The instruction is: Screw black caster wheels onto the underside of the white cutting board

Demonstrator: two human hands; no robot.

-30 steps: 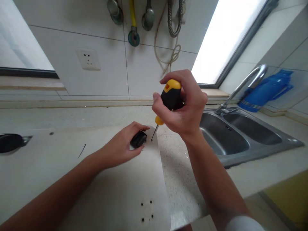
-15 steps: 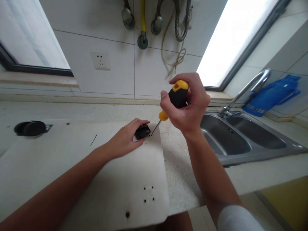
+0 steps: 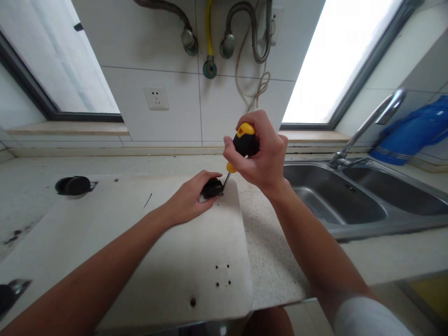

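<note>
My right hand is wrapped round the black and yellow handle of a screwdriver. The screwdriver leans, its shaft slanting down to the base of a black caster wheel. Fingers and thumb of my left hand close round that caster, at the far right corner of a white board lying on the counter. The screw under the tip is too small to make out. Four-hole markings aside, a group of small screw holes shows at the board's near right corner.
Another black caster sits at the board's far left, and part of one shows at the left edge. A steel sink with a tap and a blue thermos jug are at right. Pipe valves and a socket are on the wall.
The view has swung left and shifted slightly. The screwdriver in my right hand stands a little more upright and closer to the caster. My left hand keeps hold of the caster.
</note>
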